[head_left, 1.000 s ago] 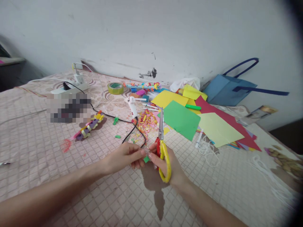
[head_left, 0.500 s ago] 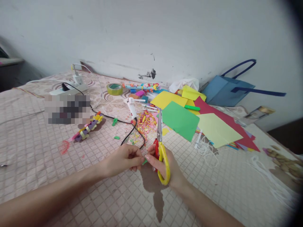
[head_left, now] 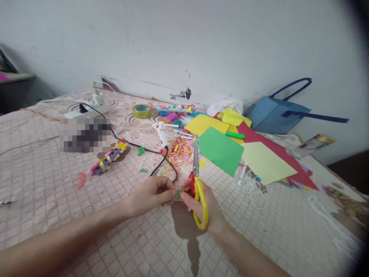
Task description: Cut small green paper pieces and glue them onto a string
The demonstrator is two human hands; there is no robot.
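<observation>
Low over pink checked cloth (head_left: 57, 215), pinching green scrap (head_left: 178, 195) between fingertips of left hand (head_left: 150, 194) and right hand (head_left: 206, 209), right gripping yellow scissors (head_left: 198, 188) too, shut blades pointing far, scrap just left of handles.

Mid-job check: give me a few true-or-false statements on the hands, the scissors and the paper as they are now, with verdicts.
1. The right hand grips the yellow-handled scissors. True.
2. The scissors' blades are spread wide open. False: the blades lie shut together and point away from the person.
3. The left hand pinches a small green scrap at the fingertips, right beside the right hand's fingers. True.
4. The tape roll lies on the green sheet. False: it sits apart from the sheet, farther back and to the left on the patterned cloth.
</observation>
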